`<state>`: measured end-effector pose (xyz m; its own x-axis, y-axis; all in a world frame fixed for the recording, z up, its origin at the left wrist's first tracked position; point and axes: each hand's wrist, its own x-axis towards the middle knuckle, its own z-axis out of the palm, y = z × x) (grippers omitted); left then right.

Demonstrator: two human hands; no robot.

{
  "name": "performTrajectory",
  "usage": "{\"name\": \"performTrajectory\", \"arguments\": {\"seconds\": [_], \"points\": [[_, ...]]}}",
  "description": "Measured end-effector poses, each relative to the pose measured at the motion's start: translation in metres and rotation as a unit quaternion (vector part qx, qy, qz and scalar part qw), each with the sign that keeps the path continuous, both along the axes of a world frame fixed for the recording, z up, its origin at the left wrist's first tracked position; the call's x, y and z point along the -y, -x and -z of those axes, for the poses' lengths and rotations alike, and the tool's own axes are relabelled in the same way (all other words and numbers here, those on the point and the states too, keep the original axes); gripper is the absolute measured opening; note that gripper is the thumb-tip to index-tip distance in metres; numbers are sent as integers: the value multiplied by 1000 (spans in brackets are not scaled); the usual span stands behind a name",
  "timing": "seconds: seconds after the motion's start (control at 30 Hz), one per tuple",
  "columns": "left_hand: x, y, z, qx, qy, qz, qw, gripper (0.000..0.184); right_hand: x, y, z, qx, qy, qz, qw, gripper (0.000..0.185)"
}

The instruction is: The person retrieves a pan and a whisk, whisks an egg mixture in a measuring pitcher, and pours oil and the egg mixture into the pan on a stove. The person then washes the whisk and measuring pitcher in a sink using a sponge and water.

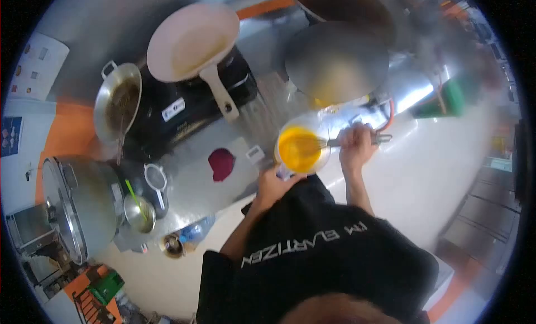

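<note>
A pale measuring jug point(322, 166) holds a bright yellow-orange liquid point(291, 147) that looks like beaten egg. My left hand point(272, 188) is closed on the jug's handle side, at the edge nearest my body. In my right hand point(357, 145) is a metal whisk point(334, 142), gripped by its handle and lying nearly level. Its wires reach into the yellow liquid and look blurred. The jug is held close in front of my dark shirt, by the counter's edge.
A pale frying pan point(192, 42) sits on a black stove point(184, 114). Left of it is a metal pan point(118, 101) with dark liquid. A strainer point(156, 178), a metal bowl point(139, 212), a maroon cloth point(221, 164) and a large pot point(92, 195) are nearby. A dark round pan point(338, 53) lies ahead.
</note>
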<state>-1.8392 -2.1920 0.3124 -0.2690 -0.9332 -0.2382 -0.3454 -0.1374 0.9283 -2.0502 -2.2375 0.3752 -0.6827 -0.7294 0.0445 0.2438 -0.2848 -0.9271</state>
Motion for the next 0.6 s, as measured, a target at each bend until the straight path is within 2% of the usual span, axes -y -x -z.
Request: {"name": "performTrajectory", "arguments": {"seconds": [0.03, 0.07, 0.13, 0.17, 0.2, 0.23, 0.3, 0.33, 0.43, 0.47, 0.53, 0.57, 0.6], "points": [[5, -1, -8, -4, 16, -7, 1000, 52, 5, 1, 10, -39, -12, 21, 999, 17], [18, 3, -13, -12, 44, -11, 999, 53, 9, -6, 22, -130, -148, 20, 980, 18], [15, 0, -4, -13, 68, -7, 998, 52, 15, -11, 26, -71, -141, 2, 987, 20], [17, 0, 1, -14, 79, -10, 997, 52, 21, -14, 1, -28, -76, 23, 996, 19], [15, -2, -4, 35, -7, -9, 999, 51, 12, -19, -17, 21, -28, 46, 998, 19], [3, -6, -4, 18, 1, -19, 1000, 51, 12, -14, -23, 27, -30, 19, 999, 21], [18, 1, 2, -30, 60, -37, 997, 52, 21, -22, 19, -89, -172, 16, 981, 23], [16, -2, 3, 34, 38, -4, 999, 53, 20, -22, 26, -56, -159, -51, 984, 22], [16, -2, -2, 52, 30, -14, 998, 52, 22, -11, -25, 14, 0, -24, 1000, 22], [16, 0, -2, -9, 31, -31, 999, 51, 21, 2, -12, 34, -36, -58, 997, 26], [19, 0, -7, 33, 14, -4, 999, 51, 28, -10, 35, -123, -131, -36, 983, 26], [18, 1, -9, 56, 1, 9, 998, 51, 28, -17, 19, -64, -140, -70, 986, 24], [22, 3, 2, 30, 9, -7, 999, 51, 28, -24, 2, -4, -151, -99, 984, 22]]}}
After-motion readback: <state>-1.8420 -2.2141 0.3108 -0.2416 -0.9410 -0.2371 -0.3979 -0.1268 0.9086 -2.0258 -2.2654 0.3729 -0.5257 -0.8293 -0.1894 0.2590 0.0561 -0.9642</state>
